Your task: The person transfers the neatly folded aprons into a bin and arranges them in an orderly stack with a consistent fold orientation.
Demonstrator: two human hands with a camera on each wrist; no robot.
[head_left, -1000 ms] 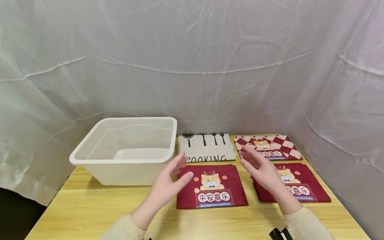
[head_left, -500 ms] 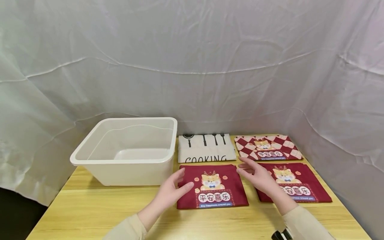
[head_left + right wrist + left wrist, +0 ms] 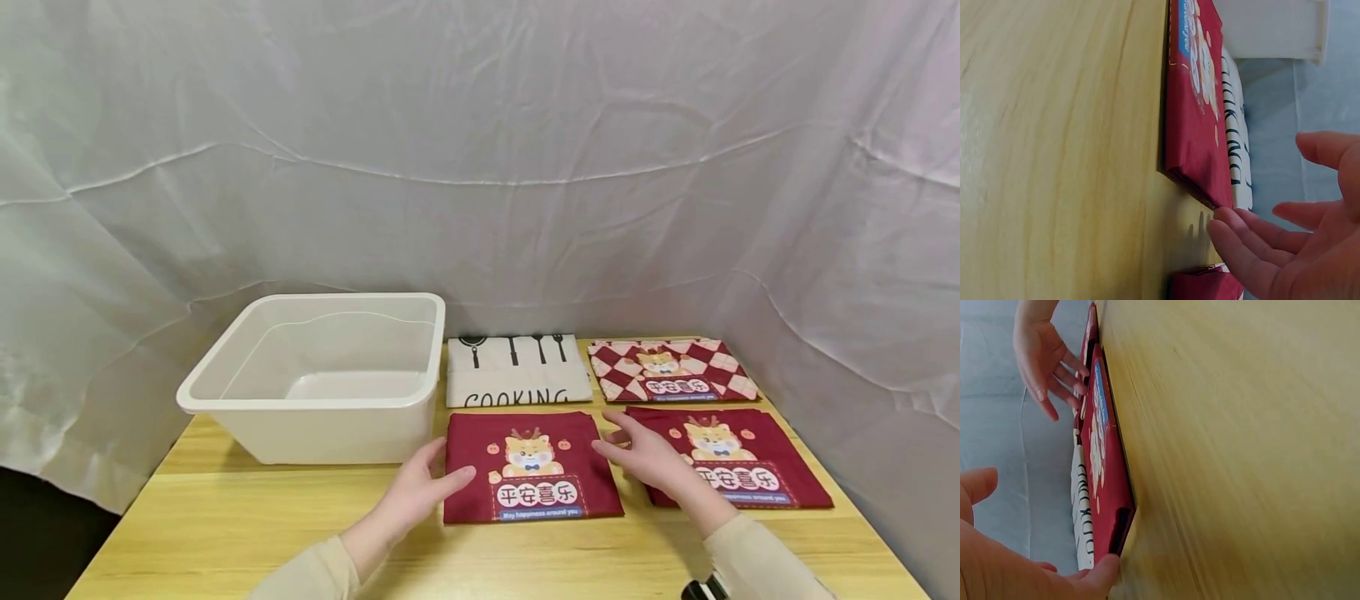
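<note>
Red folded cloth flanked: left hand at left edge, right hand at right edge, fingers relaxed, nothing gripped. Judged soft, light, floppy; best taken at both side edges.

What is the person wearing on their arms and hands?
Both arms wear long, cream-coloured sleeves that end at the wrists. The left hand and right hand are bare, with no gloves and no rings that I can see. A small black and white device peeks out by the right sleeve.
</note>
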